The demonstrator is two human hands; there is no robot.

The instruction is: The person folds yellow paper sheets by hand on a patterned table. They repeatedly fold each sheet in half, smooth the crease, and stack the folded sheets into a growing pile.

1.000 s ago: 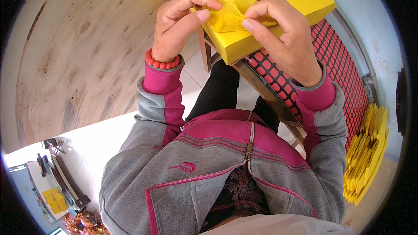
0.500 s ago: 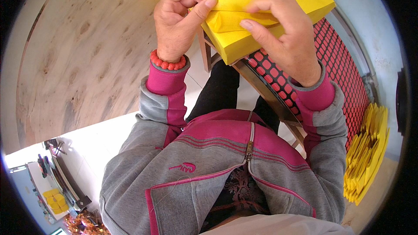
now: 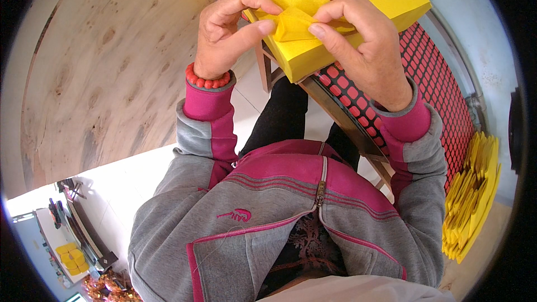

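A thin yellow sheet [image 3: 295, 24], paper-like or cloth-like, is bunched into a raised fold on top of a thick yellow stack [image 3: 386, 1]. My right hand [image 3: 363, 39] pinches the right part of this fold between thumb and forefinger. At its left end, my left hand [image 3: 226, 31] has a bent forefinger above and a thumb below, loosely closed around the sheet. Part of the flap stands up between the two hands. The fingers behind the flap are partly hidden.
Under the stack is a wooden stand [image 3: 319, 98]. A red-and-black gridded surface [image 3: 436, 78] slopes along the right. Folded yellow pieces [image 3: 470, 201] are bundled at the lower right. A large wooden board [image 3: 106, 72] fills the left side.
My right hand has closed from spread fingers into a pinch on the fold. My left hand has moved slightly down, and its tight pinch has loosened. The sheet is more bunched.
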